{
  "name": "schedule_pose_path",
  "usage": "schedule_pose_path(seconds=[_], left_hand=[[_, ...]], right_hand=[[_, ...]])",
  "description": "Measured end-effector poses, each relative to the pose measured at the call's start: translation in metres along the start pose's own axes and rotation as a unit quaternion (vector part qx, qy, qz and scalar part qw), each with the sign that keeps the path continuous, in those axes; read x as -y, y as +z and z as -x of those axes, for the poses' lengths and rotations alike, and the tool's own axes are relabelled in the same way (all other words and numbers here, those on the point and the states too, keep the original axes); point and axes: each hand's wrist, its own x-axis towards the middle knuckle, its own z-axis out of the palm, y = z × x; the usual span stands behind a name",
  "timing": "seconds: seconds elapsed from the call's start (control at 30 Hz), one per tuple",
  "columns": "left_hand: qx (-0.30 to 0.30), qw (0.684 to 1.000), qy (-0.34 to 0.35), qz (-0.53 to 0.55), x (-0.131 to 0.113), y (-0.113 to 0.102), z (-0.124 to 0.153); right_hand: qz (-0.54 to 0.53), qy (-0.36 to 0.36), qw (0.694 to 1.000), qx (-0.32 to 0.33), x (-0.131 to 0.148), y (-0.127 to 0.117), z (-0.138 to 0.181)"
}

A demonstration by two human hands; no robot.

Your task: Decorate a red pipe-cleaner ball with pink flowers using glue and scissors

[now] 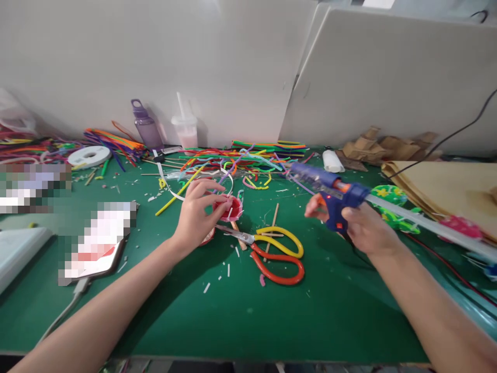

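My left hand (196, 215) pinches a small red and pink flower-like craft piece (229, 208), held just above the green table (272, 321). My right hand (359, 228) grips a blue glue gun (334, 194) by its handle. The gun's nozzle points left toward the craft piece, and a long clear glue stick (430, 225) juts out behind it to the right. Between the hands lie scissors (274, 251) with yellow and orange handles, blades pointing left.
A tangle of coloured pipe cleaners (248, 158) fills the middle back of the table. A purple bottle (145, 124), a lidded cup with a straw (186, 129) and a white tape roll (89, 156) stand behind. Brown paper (438, 184) lies right; a phone (97, 248) lies left.
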Motion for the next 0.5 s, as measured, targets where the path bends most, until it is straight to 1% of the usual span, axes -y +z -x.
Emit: schedule_pose_path(seconds=[0.03,0.1,0.13,0.17,0.2,0.23,0.3,0.33,0.4,0.5], left_hand=[[-0.006,1.0,-0.007,-0.009,0.0,-0.001,0.0],[-0.015,0.999,-0.017,-0.024,0.001,-0.003,-0.001],[-0.018,0.999,-0.018,-0.03,0.001,-0.004,-0.001],[-0.019,0.999,-0.018,-0.033,0.001,-0.004,-0.001],[-0.019,0.999,-0.015,-0.036,0.001,-0.004,-0.001],[-0.018,0.999,-0.01,-0.037,0.002,-0.004,-0.001],[-0.018,0.999,-0.001,-0.037,0.002,-0.003,-0.002],[-0.019,0.999,0.001,-0.038,0.002,-0.003,-0.002],[-0.021,0.999,-0.002,-0.042,0.003,-0.004,-0.002],[-0.023,0.998,-0.014,-0.05,0.004,-0.008,-0.004]], right_hand=[[0.01,-0.019,0.999,-0.029,0.003,-0.009,-0.001],[0.053,-0.033,0.995,-0.076,0.008,-0.028,-0.001],[0.089,-0.029,0.991,-0.092,0.01,-0.038,-0.001],[0.13,-0.003,0.987,-0.093,0.01,-0.046,0.0],[0.173,0.023,0.982,-0.077,0.01,-0.054,0.002],[0.22,0.044,0.973,-0.047,0.009,-0.059,0.004],[0.328,0.076,0.941,0.026,0.004,-0.065,0.007],[0.377,0.079,0.921,0.056,0.0,-0.065,0.008],[0.447,0.07,0.887,0.093,-0.008,-0.064,0.009],[0.492,0.051,0.861,0.122,-0.019,-0.062,0.009]])
